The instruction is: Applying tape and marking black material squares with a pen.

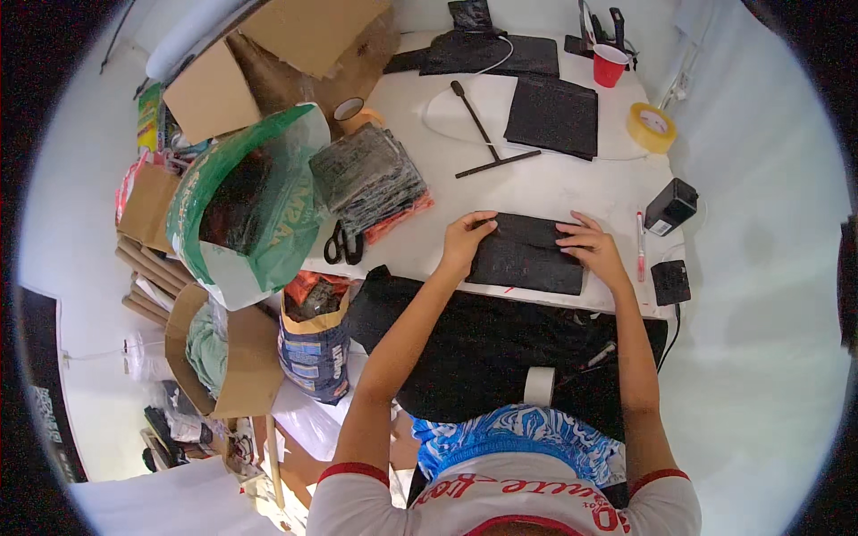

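Observation:
A black rectangular fabric piece (525, 255) lies flat near the front edge of the white table (545, 183). My left hand (465, 239) presses on its left end, fingers curled over the top corner. My right hand (593, 247) rests on its right end with fingers spread flat. Neither hand lifts the piece. A stack of black and orange fabric pieces (371, 179) sits on the table's left side, with black-handled scissors (341, 243) just in front of it.
A black T-shaped tool (487, 138), more black pieces (554, 114), a red cup (609, 64), a yellow tape roll (651, 128), a red pen (641, 246) and two black boxes (670, 207) share the table. A green bag (250, 201) and cardboard boxes (223, 89) crowd the left floor.

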`<act>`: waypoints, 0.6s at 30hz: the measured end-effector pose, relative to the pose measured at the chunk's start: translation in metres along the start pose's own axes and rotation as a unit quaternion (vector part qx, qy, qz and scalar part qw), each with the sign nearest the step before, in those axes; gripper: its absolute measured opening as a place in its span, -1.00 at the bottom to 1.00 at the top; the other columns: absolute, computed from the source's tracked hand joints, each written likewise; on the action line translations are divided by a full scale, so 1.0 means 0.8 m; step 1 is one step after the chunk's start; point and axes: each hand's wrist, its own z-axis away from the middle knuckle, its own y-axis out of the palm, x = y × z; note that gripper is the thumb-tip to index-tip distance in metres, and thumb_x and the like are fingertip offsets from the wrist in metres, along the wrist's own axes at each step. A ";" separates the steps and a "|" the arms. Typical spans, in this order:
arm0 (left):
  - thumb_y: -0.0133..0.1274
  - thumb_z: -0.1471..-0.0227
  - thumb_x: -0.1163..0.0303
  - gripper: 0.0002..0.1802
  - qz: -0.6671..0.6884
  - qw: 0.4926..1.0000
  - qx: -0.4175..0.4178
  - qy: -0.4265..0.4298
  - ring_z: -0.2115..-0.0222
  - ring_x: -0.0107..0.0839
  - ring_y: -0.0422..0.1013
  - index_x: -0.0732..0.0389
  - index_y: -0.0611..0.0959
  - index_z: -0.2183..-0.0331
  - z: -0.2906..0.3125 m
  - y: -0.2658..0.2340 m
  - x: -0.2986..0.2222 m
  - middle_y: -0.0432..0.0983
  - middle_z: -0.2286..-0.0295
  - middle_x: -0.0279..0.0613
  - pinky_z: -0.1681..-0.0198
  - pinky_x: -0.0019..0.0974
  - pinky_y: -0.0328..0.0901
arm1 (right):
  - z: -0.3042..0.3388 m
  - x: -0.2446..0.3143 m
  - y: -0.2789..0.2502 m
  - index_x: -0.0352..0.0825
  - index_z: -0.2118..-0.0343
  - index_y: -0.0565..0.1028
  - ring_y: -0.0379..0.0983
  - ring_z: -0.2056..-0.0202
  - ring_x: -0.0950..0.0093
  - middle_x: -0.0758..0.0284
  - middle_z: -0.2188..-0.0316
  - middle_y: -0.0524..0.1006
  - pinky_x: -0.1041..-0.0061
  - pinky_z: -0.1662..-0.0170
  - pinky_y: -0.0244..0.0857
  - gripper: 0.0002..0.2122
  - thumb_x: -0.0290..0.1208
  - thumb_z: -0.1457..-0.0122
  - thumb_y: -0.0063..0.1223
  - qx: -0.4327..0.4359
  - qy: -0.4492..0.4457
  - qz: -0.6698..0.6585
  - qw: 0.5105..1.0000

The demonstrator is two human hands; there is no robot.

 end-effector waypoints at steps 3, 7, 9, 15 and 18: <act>0.12 0.11 0.56 -0.73 0.017 1.000 0.007 -0.004 0.37 -0.53 0.36 0.26 0.59 0.26 0.002 -0.001 0.002 0.47 0.37 -0.30 0.24 -0.51 0.25 | 0.001 0.001 -0.002 -0.27 0.38 0.60 0.09 -0.13 0.29 0.32 0.19 0.52 0.35 -0.16 -0.02 -0.80 -0.58 0.16 0.13 0.009 0.009 -0.034 0.999; 0.11 0.14 0.63 -0.67 0.052 0.998 0.027 -0.023 0.34 -0.51 0.35 0.26 0.57 0.22 0.004 -0.002 -0.001 0.45 0.36 -0.28 0.20 -0.51 0.25 | 0.002 0.004 -0.003 -0.26 0.39 0.61 0.08 -0.14 0.29 0.31 0.20 0.53 0.35 -0.15 -0.02 -0.80 -0.60 0.15 0.12 0.010 0.014 -0.027 0.999; 0.10 0.15 0.66 -0.63 0.054 0.998 0.045 0.003 0.33 -0.50 0.35 0.25 0.56 0.19 0.004 -0.003 0.000 0.45 0.34 -0.28 0.19 -0.51 0.26 | 0.003 0.002 -0.006 -0.27 0.40 0.61 0.06 -0.15 0.29 0.31 0.20 0.53 0.34 -0.15 -0.02 -0.80 -0.61 0.16 0.10 0.001 0.016 -0.017 1.000; 0.05 0.14 0.69 -0.58 0.065 0.992 0.105 0.008 0.32 -0.48 0.36 0.25 0.53 0.14 0.000 -0.008 0.000 0.45 0.29 -0.26 0.20 -0.49 0.28 | 0.007 0.000 -0.009 -0.27 0.40 0.60 0.06 -0.16 0.27 0.31 0.20 0.53 0.33 -0.16 -0.03 -0.79 -0.62 0.16 0.08 0.009 0.019 -0.012 1.000; 0.02 0.11 0.67 -0.61 0.081 0.990 0.109 -0.048 0.33 -0.48 0.37 0.26 0.54 0.14 0.004 -0.004 -0.009 0.47 0.31 -0.24 0.21 -0.48 0.29 | 0.011 0.000 -0.011 -0.28 0.43 0.60 0.07 -0.15 0.30 0.32 0.21 0.53 0.37 -0.13 0.01 -0.81 -0.64 0.17 0.11 0.009 0.035 0.035 0.999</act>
